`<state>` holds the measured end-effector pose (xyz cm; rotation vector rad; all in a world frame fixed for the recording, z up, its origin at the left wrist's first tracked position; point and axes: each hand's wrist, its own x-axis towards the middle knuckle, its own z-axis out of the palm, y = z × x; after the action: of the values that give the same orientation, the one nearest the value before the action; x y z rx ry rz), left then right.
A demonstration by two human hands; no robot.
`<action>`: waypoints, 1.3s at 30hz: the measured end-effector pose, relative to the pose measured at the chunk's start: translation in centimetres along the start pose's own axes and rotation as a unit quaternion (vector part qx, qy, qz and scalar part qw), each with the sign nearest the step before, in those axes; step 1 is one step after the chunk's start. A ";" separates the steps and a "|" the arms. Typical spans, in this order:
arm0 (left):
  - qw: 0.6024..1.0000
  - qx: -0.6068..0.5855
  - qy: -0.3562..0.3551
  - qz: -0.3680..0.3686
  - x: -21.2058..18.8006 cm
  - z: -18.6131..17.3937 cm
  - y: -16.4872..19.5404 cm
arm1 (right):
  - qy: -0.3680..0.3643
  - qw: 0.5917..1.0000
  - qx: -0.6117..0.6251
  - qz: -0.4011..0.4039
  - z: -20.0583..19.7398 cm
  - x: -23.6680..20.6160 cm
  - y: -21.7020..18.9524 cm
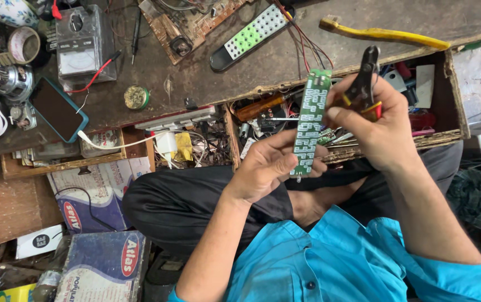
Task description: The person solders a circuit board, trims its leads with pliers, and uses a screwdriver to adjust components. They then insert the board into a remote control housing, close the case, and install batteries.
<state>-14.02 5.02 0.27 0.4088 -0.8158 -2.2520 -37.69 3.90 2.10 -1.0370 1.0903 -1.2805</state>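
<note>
Left hand [265,168] grips the green circuit board [311,123] by its lower end, long axis near vertical at frame centre. Right hand [383,131] is closed on cutting pliers [366,78], just right of the board's upper half.

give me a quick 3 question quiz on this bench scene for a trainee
1. True or false: the left hand holds the narrow green circuit board upright by its lower end.
2. Which tool does the right hand grip? A) yellow-handled tool B) small pliers with red and yellow handles C) meter probe
3. Fill in: the remote control on the workbench has a black body and a ____ keypad.

Key
1. True
2. B, the pliers, jaws pointing up beside the board; the yellow-handled tool lies untouched on the bench.
3. Green
</note>
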 end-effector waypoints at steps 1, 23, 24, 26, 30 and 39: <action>1.000 -0.001 0.010 0.000 0.1 -0.1 0.1 | 0.016 0.999 -0.036 -0.018 -0.2 0.0 0.0; 0.992 -0.048 0.095 0.069 2.6 -0.2 0.2 | -0.027 0.818 -0.519 -0.247 -1.3 -3.9 1.6; 0.991 -0.052 0.098 0.068 2.6 -0.1 0.3 | -0.027 0.815 -0.519 -0.258 -1.3 -3.9 1.7; 0.991 -0.052 0.099 0.067 2.7 0.2 0.4 | -0.021 0.815 -0.514 -0.266 -1.4 -4.0 1.9; 0.991 -0.047 0.108 0.067 2.6 0.5 0.4 | -0.023 0.801 -0.523 -0.289 -1.6 -4.0 1.7; 0.990 -0.048 0.128 0.043 2.9 0.9 0.2 | -0.031 0.770 -0.554 -0.315 -1.8 -3.4 1.2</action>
<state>-16.39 3.31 0.92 0.5922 -0.5780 -2.0958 -39.20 7.41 0.65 -2.4871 1.5458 -0.9932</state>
